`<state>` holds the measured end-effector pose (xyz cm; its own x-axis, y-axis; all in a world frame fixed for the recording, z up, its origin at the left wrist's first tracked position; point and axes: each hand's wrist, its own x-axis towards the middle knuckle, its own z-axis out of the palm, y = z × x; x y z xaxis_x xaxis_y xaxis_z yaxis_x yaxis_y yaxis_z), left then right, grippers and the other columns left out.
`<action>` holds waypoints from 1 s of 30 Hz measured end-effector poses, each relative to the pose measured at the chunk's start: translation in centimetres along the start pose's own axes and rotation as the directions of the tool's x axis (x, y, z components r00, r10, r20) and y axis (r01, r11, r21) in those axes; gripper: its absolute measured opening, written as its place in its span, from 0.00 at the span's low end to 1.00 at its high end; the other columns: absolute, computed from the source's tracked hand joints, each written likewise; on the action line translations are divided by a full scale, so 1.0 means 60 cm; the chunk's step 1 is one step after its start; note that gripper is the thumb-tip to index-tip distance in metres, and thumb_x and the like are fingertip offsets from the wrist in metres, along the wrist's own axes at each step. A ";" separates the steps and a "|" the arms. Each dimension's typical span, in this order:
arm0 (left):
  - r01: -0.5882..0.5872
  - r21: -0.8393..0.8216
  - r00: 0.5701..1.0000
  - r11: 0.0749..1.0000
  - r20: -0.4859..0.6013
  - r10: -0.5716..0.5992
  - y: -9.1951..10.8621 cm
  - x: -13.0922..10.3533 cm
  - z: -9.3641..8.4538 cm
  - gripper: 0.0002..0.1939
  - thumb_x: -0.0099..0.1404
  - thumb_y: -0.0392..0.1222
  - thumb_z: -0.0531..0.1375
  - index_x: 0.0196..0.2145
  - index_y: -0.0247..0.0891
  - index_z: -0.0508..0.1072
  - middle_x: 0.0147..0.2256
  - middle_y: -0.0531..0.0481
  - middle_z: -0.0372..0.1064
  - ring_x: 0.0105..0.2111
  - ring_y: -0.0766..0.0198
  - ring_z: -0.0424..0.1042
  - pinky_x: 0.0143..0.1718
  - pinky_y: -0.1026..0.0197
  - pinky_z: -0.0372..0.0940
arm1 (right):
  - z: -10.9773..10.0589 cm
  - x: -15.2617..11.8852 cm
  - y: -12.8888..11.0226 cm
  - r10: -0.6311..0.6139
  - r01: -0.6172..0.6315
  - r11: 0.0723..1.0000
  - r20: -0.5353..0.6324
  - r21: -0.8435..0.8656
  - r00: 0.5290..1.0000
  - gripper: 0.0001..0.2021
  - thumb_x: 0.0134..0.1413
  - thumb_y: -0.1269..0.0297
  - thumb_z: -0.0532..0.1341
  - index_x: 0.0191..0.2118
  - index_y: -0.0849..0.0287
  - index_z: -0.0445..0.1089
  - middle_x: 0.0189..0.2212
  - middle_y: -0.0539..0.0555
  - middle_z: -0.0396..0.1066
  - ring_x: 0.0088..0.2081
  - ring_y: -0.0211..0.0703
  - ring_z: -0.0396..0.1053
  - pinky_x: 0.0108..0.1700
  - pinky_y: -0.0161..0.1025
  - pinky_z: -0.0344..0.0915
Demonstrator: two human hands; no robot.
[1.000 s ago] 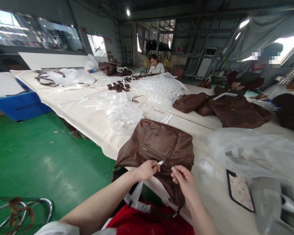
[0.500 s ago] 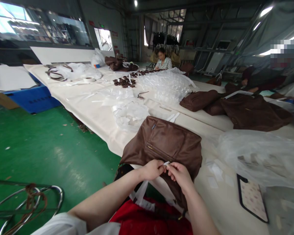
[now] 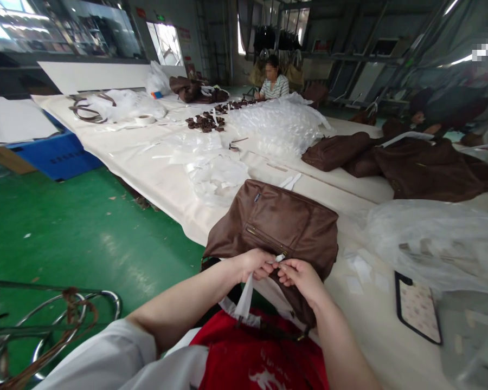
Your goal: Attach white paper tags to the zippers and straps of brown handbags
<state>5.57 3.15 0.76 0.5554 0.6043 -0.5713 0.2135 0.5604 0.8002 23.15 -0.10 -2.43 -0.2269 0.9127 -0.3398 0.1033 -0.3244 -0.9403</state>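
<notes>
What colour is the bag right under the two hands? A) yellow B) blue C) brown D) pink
C: the bag lying on the table edge under the left hand and right hand is brown, with a zip across its front.

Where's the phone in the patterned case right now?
Head view, lower right: the phone lies flat on the table, right of the brown bag, beside clear plastic sheeting.
</notes>
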 end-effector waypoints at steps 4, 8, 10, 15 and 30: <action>0.091 -0.098 0.975 0.991 0.214 -0.068 0.002 -0.017 0.008 0.11 0.63 0.45 0.52 0.26 0.38 0.61 0.18 0.62 0.38 0.14 0.73 0.34 0.13 0.69 0.36 | 0.005 -0.004 0.005 -0.026 0.026 0.999 0.009 -0.024 1.000 0.12 0.50 0.55 0.61 0.32 0.59 0.73 0.23 0.50 0.73 0.26 0.38 0.71 0.28 0.33 0.66; 0.085 -0.124 0.965 0.989 0.256 -0.051 -0.006 -0.020 0.019 0.13 0.65 0.46 0.50 0.26 0.38 0.61 0.18 0.62 0.36 0.14 0.73 0.32 0.12 0.70 0.35 | 0.009 -0.002 0.008 -0.043 0.043 0.997 0.004 -0.071 0.999 0.09 0.51 0.58 0.60 0.31 0.57 0.74 0.21 0.48 0.73 0.25 0.40 0.71 0.27 0.34 0.66; 0.068 -0.092 0.970 0.993 0.239 -0.045 -0.012 -0.016 0.025 0.13 0.64 0.48 0.51 0.25 0.38 0.61 0.17 0.62 0.36 0.13 0.73 0.33 0.12 0.70 0.36 | 0.011 0.003 0.007 -0.027 0.026 0.995 -0.013 -0.099 1.000 0.08 0.51 0.60 0.60 0.31 0.57 0.74 0.21 0.49 0.73 0.24 0.40 0.71 0.25 0.34 0.66; -0.040 0.129 0.998 0.991 0.061 0.033 -0.024 -0.010 0.042 0.16 0.65 0.50 0.48 0.25 0.39 0.62 0.16 0.63 0.38 0.12 0.72 0.37 0.12 0.67 0.40 | 0.014 0.017 0.003 0.015 -0.025 0.989 -0.073 -0.143 0.997 0.06 0.48 0.64 0.61 0.27 0.57 0.75 0.17 0.49 0.72 0.19 0.39 0.68 0.19 0.32 0.61; -0.067 0.981 0.875 0.183 -0.030 0.483 -0.037 -0.048 0.057 0.24 0.65 0.31 0.50 0.58 0.27 0.61 0.48 0.31 0.67 0.46 0.46 0.70 0.45 0.47 0.66 | 0.004 -0.020 0.012 -0.063 0.065 0.995 -0.027 0.080 0.998 0.26 0.53 0.40 0.55 0.30 0.62 0.72 0.19 0.52 0.70 0.17 0.35 0.65 0.16 0.30 0.56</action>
<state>6.28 -1.77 1.25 0.5653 0.8162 -0.1193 0.7899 -0.4939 0.3636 23.30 -1.50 -2.71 -0.2072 0.9375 -0.2796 0.0106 -0.2837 -0.9589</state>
